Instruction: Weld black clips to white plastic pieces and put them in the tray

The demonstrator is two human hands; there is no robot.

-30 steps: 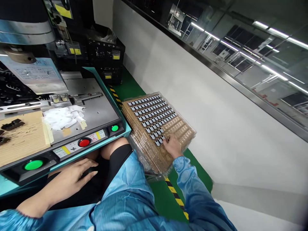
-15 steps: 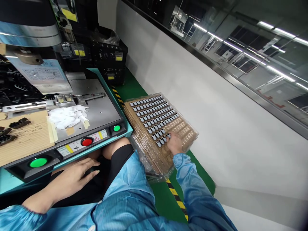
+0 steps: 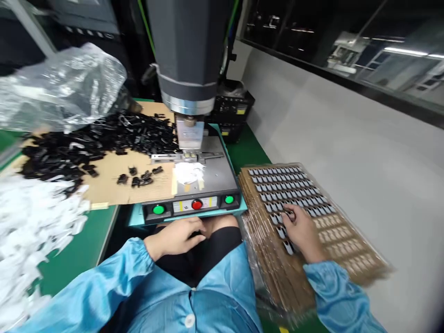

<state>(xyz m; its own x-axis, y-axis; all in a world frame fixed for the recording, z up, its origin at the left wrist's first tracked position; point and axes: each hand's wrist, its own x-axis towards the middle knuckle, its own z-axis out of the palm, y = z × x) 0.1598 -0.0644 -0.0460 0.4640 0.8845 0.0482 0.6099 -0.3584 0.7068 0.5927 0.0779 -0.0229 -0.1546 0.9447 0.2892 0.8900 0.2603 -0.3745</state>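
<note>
- The person's right hand (image 3: 301,226) is over the tray (image 3: 302,275), at the rows of small pale pieces (image 3: 288,248). The thumb and first finger are bent close to each other. The picture is blurry there, so one cannot tell if they pinch a piece or only touch it.
- The left hand (image 3: 179,235) is left of the tray, on the person's lap. Its fingers are loose and a bit bent, with the thumb apart, and no thing shows in them.
- The pieces sit in lines on the tray. The far rows look full, while slots on the side to the right of the hand look bare.
- The step in hand seems to be finger work on the pieces in the tray, one small spot at a time.
- The next move seems to call for a soft, neat pinch, so that the pieces close by do not get bumped out of line.
- The machine (image 3: 188,60) is left of the tray and farther off, with a red button (image 3: 196,204) low on its front. No hand touches it.
- Well left of the tray lie a black heap (image 3: 114,134) and a white heap (image 3: 38,217).
</note>
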